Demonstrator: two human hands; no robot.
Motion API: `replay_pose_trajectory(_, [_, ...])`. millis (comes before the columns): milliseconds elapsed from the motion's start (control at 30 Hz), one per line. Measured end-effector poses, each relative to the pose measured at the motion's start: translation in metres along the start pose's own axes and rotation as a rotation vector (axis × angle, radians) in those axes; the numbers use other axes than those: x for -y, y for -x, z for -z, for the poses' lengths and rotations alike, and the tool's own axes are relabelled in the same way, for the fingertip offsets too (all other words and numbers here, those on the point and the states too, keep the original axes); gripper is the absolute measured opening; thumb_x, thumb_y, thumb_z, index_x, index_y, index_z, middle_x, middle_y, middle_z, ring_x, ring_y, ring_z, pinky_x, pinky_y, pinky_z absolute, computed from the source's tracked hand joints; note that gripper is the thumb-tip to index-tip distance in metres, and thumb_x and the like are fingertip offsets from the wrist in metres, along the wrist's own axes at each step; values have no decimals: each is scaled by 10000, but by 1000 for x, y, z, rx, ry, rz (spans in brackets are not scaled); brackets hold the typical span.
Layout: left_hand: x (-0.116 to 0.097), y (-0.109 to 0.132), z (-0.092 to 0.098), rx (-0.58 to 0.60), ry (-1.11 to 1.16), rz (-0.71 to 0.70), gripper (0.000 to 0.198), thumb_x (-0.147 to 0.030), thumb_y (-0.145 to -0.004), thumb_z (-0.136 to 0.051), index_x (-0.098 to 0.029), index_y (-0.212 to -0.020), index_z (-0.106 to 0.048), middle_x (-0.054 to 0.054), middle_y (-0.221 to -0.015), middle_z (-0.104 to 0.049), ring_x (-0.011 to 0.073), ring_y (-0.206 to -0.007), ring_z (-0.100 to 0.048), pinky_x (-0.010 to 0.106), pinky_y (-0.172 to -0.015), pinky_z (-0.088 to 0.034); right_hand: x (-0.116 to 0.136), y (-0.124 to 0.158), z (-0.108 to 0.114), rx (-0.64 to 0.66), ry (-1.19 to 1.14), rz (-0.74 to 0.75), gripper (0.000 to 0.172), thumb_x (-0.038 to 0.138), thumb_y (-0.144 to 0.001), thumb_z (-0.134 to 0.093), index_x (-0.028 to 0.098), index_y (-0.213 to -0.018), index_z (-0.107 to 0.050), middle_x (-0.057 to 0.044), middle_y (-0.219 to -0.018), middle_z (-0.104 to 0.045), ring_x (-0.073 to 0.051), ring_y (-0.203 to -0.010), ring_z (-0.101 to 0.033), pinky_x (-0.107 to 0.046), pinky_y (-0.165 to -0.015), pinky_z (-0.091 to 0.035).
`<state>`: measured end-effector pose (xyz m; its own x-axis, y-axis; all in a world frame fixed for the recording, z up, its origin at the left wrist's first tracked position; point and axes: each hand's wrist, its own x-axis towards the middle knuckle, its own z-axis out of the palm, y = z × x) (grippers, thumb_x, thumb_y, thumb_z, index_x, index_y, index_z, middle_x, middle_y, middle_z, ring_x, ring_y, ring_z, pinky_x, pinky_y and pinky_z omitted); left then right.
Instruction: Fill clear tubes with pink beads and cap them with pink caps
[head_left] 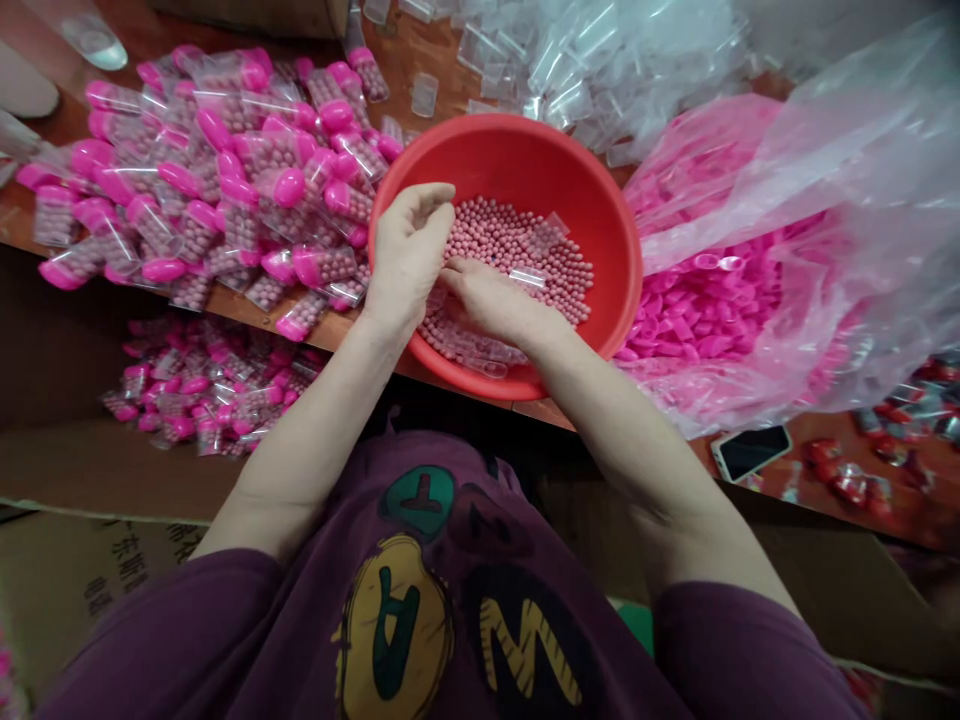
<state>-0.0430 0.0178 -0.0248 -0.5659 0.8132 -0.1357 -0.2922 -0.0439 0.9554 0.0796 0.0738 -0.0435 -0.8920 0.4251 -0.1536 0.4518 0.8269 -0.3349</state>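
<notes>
A red plastic bowl holds a layer of small round pink balls, with a few clear plastic containers lying among them. Over the bowl's left side is my left hand, its fingers curled and closed; whatever they grip is hidden. My right hand reaches down into the bowl, just below and right of the left one. Its fingers are bent together near the balls, close to my left hand, and their tips are mostly out of sight. I cannot make out what lies between the two hands.
Left of the bowl is a heap of ball-filled clear bottles with pink caps; more lie in a cardboard box below. Clear empty containers pile up behind. Right are loose pink caps in a plastic bag, and a phone.
</notes>
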Motion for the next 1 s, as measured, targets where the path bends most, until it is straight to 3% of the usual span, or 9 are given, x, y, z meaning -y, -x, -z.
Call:
replay_pose_trajectory(100, [7,-8,5,61,-65,-23,128,-93,-990,-710,-217,-1019,-723,14,-1083,-794,166,-1147,-746,329,-1113,-588,-9,2,8,-31,-76,-151,210,167,-1041,-590,128,-1111,-785,-149,-1120,-808,-253,-963,-707,-390,-929,-567])
replay_pose_trajectory(167, [11,-9,6,102,-113,-19,153,-106,-945,-755,-201,-1062,-734,38,-1125,-796,191,-1199,-744,330,-1086,-594,-20,4,16,-143,-255,-210,236,265,-1100,-575,156,-1081,-783,-105,-1008,-812,-232,-879,-698,-394,-886,-581])
replay_pose_trajectory(300, [9,-1,4,200,-111,59,285,-141,-886,-832,-185,-1152,-743,81,-1138,-808,215,-1150,-750,310,-958,-620,-40,11,15,-406,-603,-236,451,543,-1130,-631,218,-1441,-671,-44,-968,-809,-200,-827,-730,-412,-868,-639])
replay_pose_trajectory(400, [1,4,4,245,-71,111,253,-153,-893,-822,-178,-1134,-748,76,-1040,-809,209,-1038,-752,296,-860,-620,-44,19,5,-499,-623,-206,600,618,-1125,-619,258,-1600,-542,-33,-1007,-805,-202,-883,-786,-434,-901,-673])
replay_pose_trajectory(567, [4,1,3,214,-132,56,178,-65,-868,-750,-178,-1005,-738,27,-930,-764,158,-938,-721,263,-847,-590,-25,41,10,-461,-305,-173,613,383,-1130,-573,249,-1714,-444,-133,-1258,-780,-303,-1058,-807,-545,-983,-695])
replay_pose_trajectory(733, [16,2,4,238,-249,42,383,-32,-828,-767,-184,-1177,-720,-25,-785,-667,146,-808,-676,267,-821,-570,-11,46,21,-385,-61,-79,499,177,-1062,-584,280,-1546,-647,-166,-1464,-682,-356,-1364,-673,-604,-1203,-598])
replay_pose_trajectory(800, [18,2,4,215,-249,23,494,-28,-825,-783,-192,-1280,-682,-12,-876,-707,147,-851,-694,277,-866,-582,-17,43,22,-336,-32,-68,427,169,-1054,-606,260,-1461,-693,-157,-1407,-706,-342,-1331,-666,-570,-1198,-594])
replay_pose_trajectory(867, [18,1,5,110,-242,-43,508,-56,-854,-802,-206,-1318,-658,27,-1039,-747,161,-979,-725,287,-947,-592,-30,38,23,-278,31,-94,346,173,-1055,-610,206,-1380,-725,-171,-1327,-729,-337,-1256,-671,-551,-1165,-594])
replay_pose_trajectory(1000, [17,-4,8,-86,-121,-184,315,-257,-1012,-777,-256,-1296,-639,60,-1206,-759,185,-1137,-745,302,-1034,-605,-52,17,34,-81,216,-242,356,92,-1069,-467,48,-1274,-754,-264,-1302,-732,-361,-1208,-680,-550,-1113,-580])
